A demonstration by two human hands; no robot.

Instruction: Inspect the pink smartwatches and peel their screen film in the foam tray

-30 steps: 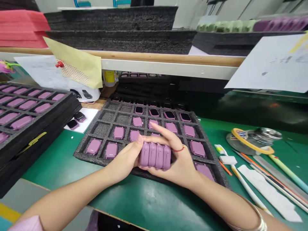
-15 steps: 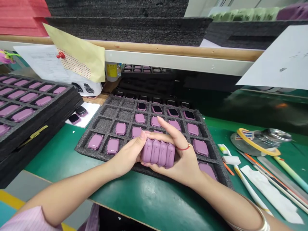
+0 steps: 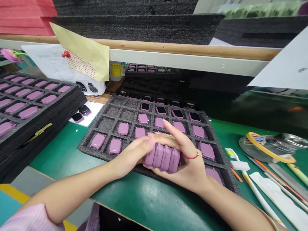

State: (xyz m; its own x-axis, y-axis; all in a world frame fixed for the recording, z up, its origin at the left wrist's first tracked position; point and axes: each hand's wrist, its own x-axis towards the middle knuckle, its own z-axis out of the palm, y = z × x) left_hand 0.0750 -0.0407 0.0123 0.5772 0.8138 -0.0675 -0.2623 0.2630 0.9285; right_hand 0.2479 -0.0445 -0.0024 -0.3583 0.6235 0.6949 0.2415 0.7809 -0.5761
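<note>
We are working over a green table [image 3: 154, 200], which is spreading beneath both hands. A black foam tray [image 3: 106, 123] is lying partly under our hands and just beyond them. Our right hand [image 3: 192, 171] is cupping and our left hand [image 3: 131, 157] is gripping from the other side: between them we are holding four purple watches [image 3: 163, 158] in a row. A red string [image 3: 192, 157] is crossing our right hand.

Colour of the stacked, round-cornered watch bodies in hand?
Plain mauve-purple. The stacked, round-cornered watch bodies show best in the head view, the only one.
</note>
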